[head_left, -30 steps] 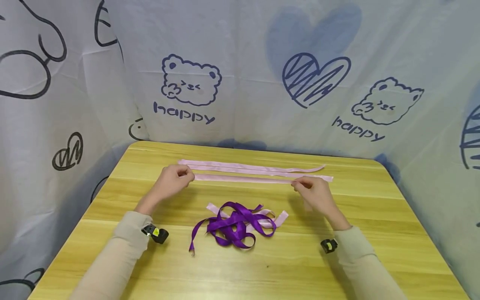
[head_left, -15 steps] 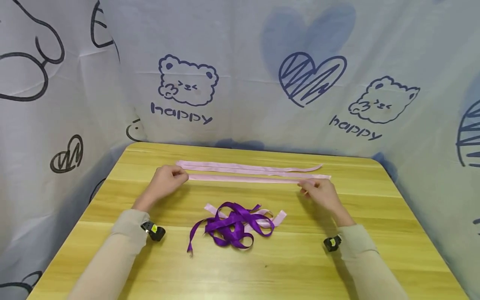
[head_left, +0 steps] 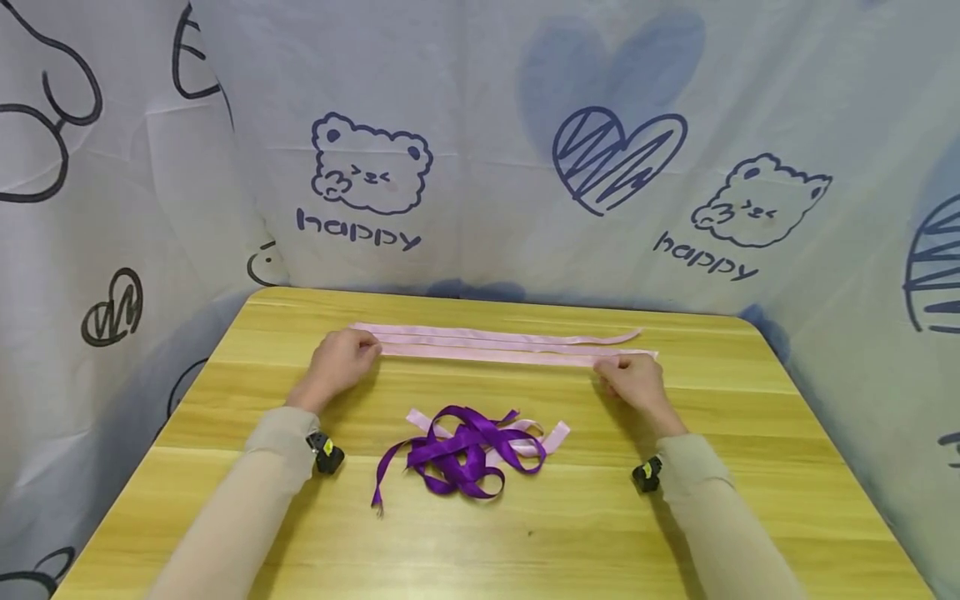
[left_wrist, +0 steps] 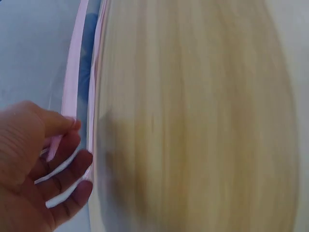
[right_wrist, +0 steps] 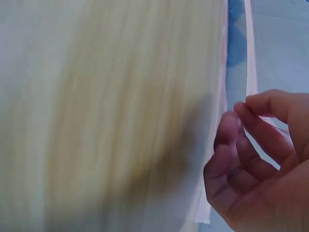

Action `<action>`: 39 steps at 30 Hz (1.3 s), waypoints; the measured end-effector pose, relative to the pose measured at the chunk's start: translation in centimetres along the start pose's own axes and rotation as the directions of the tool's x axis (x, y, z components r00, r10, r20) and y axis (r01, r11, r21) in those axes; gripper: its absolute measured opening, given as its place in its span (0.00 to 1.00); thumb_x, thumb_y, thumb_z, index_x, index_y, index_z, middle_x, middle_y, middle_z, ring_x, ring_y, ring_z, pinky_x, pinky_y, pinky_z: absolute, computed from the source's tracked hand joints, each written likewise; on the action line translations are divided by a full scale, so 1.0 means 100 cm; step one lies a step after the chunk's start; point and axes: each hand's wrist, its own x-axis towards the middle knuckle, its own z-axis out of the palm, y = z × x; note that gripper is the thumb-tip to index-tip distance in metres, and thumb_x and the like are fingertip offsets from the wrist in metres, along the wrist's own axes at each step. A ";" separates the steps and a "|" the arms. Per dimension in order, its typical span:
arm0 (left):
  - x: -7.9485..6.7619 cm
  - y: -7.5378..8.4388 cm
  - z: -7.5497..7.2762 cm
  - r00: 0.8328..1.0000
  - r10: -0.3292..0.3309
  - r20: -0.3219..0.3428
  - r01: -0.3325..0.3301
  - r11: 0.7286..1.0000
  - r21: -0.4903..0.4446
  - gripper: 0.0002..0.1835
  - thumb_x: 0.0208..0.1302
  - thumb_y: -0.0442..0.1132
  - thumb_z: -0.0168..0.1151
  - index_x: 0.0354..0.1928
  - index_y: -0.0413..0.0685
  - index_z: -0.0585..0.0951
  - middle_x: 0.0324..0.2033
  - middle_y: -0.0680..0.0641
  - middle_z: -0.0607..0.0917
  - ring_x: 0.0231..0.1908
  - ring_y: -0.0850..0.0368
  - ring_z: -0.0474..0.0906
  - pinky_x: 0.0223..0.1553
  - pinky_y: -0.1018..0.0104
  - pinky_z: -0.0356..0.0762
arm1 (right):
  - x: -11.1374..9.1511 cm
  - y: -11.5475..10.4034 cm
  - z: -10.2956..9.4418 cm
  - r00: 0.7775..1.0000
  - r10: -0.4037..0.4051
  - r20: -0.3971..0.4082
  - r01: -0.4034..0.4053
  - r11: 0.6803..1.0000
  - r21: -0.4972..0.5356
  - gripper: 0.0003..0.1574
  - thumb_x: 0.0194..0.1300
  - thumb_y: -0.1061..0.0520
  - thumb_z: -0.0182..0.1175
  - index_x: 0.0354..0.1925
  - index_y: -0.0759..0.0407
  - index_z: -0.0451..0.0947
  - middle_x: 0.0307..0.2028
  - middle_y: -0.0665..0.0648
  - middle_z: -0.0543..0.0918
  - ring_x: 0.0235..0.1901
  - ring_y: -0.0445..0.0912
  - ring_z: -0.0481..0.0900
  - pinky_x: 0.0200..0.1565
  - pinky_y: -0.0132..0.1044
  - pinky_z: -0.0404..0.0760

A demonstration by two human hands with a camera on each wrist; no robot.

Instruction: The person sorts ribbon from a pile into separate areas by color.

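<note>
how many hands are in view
2: the left hand, pinching the nearest straight pink ribbon toward its left end, and the right hand, pinching it toward its right end.

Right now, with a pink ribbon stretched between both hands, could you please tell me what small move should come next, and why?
Probably lower the stretched ribbon onto the table, since the left hand and right hand pinch it, raised and straight, near two pink ribbons lying side by side.

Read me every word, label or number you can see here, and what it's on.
"happy": white fabric backdrop, under the left blue animal-face drawing.
"happy": same backdrop, under the right blue animal-face drawing.
Yellow patches on the black wrist cameras: too small to read.
</note>
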 end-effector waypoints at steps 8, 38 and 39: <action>0.006 0.003 0.009 0.990 -0.133 -0.048 0.135 0.990 0.033 0.12 0.68 0.41 0.59 0.35 0.48 0.90 0.38 0.43 0.92 0.41 0.39 0.87 0.41 0.43 0.82 | 0.010 -0.003 0.011 0.997 0.007 -0.076 -0.012 0.998 -0.068 0.18 0.64 0.51 0.65 0.24 0.61 0.87 0.12 0.43 0.77 0.23 0.46 0.76 0.28 0.36 0.70; 0.010 0.010 0.019 0.973 -0.201 -0.110 0.214 0.969 0.122 0.18 0.68 0.44 0.63 0.52 0.39 0.84 0.44 0.33 0.86 0.44 0.33 0.83 0.41 0.42 0.80 | 0.023 -0.005 0.016 0.991 0.128 -0.048 -0.135 0.967 -0.214 0.28 0.60 0.50 0.64 0.52 0.69 0.82 0.43 0.68 0.87 0.39 0.60 0.83 0.37 0.50 0.82; 0.009 0.011 0.019 0.973 -0.202 -0.113 0.215 0.968 0.126 0.19 0.68 0.44 0.63 0.54 0.38 0.84 0.46 0.32 0.85 0.46 0.32 0.83 0.42 0.41 0.80 | 0.022 -0.004 0.014 0.991 0.126 -0.046 -0.133 0.971 -0.200 0.33 0.60 0.49 0.64 0.57 0.71 0.80 0.48 0.71 0.86 0.44 0.63 0.83 0.43 0.53 0.83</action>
